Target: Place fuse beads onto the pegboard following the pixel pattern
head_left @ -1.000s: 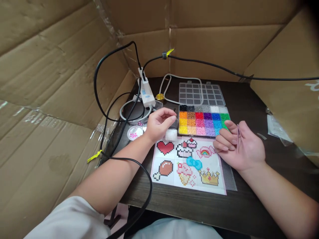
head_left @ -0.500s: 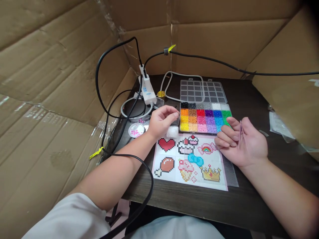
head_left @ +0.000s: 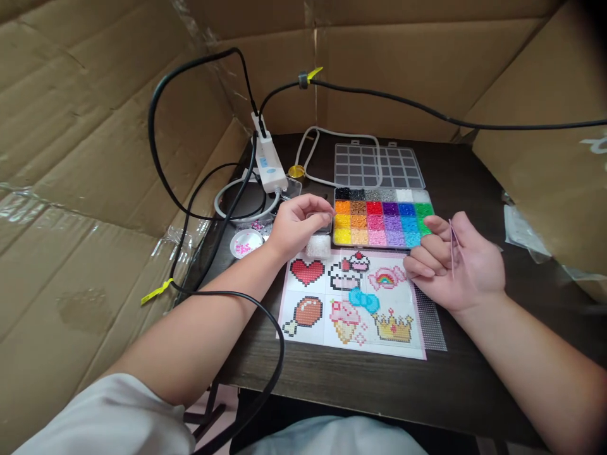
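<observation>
Pink tweezers (head_left: 452,239), two hands (head_left: 478,268), one blue bow (head_left: 363,300)

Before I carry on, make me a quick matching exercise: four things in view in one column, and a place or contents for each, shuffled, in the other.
Things
1. Tweezers
2. Blue bow
3. Round white dish
4. Compartment box

Places or contents
A. Contains only small pink pieces
B. Held in the right hand
C. Contains beads sorted into many colours
D. Lies over the pattern sheet

Pairs: 1-B, 2-D, 3-A, 4-C
</observation>
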Demonstrator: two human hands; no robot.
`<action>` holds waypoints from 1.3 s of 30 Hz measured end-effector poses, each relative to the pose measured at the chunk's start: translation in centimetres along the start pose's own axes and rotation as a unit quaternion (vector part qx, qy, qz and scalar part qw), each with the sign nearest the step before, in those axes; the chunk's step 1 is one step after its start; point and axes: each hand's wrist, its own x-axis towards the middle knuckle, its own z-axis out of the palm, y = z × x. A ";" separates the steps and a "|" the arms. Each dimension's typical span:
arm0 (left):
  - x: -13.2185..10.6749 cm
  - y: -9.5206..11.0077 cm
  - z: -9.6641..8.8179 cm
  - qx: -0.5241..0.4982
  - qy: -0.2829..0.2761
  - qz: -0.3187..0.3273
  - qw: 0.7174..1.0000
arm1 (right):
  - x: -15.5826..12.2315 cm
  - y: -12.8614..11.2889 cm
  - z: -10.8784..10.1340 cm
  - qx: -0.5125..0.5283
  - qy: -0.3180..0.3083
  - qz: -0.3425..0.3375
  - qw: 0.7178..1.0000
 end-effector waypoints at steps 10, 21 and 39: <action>0.2 0.2 0.1 0.003 0.002 -0.034 0.999 | 1.6 -5.0 -0.8 -0.050 0.078 -0.145 0.985; 0.3 -0.1 -0.1 0.013 -0.001 -0.034 0.999 | 3.7 -7.5 -3.6 0.064 0.179 -0.226 0.955; 0.0 -0.1 0.1 0.013 -0.021 -0.021 0.999 | 5.5 -6.5 -4.8 0.055 0.181 -0.174 0.966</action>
